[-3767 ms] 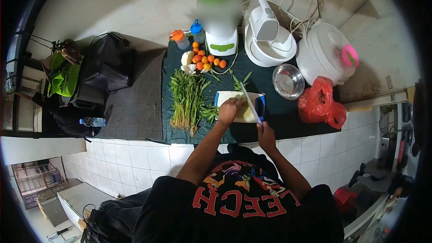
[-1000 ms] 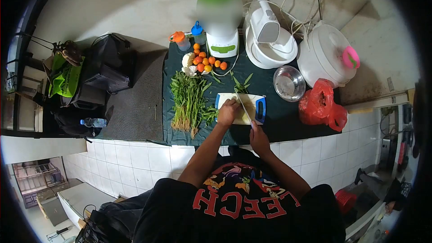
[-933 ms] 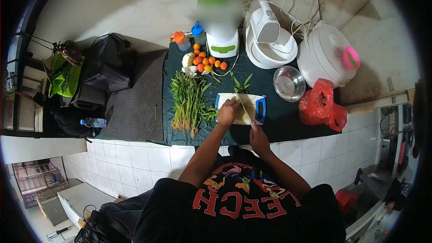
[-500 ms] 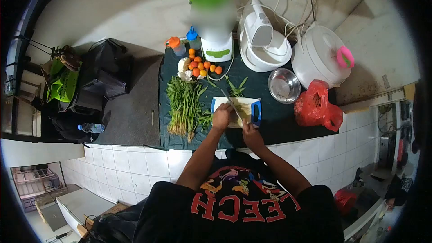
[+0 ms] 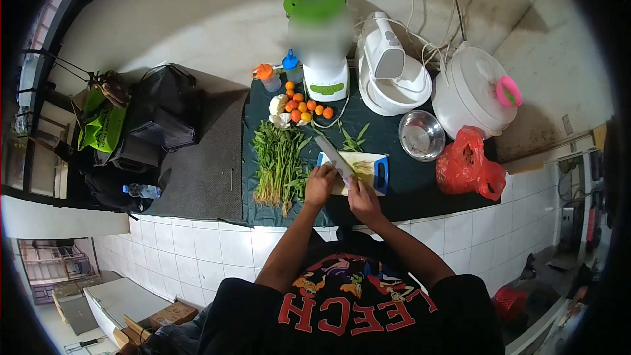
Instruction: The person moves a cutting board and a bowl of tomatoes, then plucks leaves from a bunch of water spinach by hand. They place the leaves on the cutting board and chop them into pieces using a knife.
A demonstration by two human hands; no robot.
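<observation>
A knife (image 5: 332, 154) lies at a slant over the left part of a white cutting board (image 5: 370, 158) with blue ends, its broad face turned up. My right hand (image 5: 363, 201) is closed around its handle at the board's near edge. Beside the blade, my left hand (image 5: 319, 185) is closed at the board's left side; whatever its fingers hold is hidden. Pale green cut pieces (image 5: 362, 168) lie on the board right of the blade. Just left of my left hand is a large bunch of leafy greens (image 5: 279, 158) with roots, and some loose leaves (image 5: 355, 140) lie behind the board.
Behind the greens are orange tomatoes (image 5: 302, 106), a pale cauliflower-like piece (image 5: 278, 103) and two lidded bottles. A blender (image 5: 327, 79), a stand mixer (image 5: 394, 85) and a white lidded tub (image 5: 470, 92) stand at the back. Rightward are a steel bowl (image 5: 421, 135) and a red plastic bag (image 5: 470, 164).
The knife has turned from edge-on to showing its broad face. My right hand has rolled with it, and my left hand stays by the blade. The whole view has shifted slightly.
</observation>
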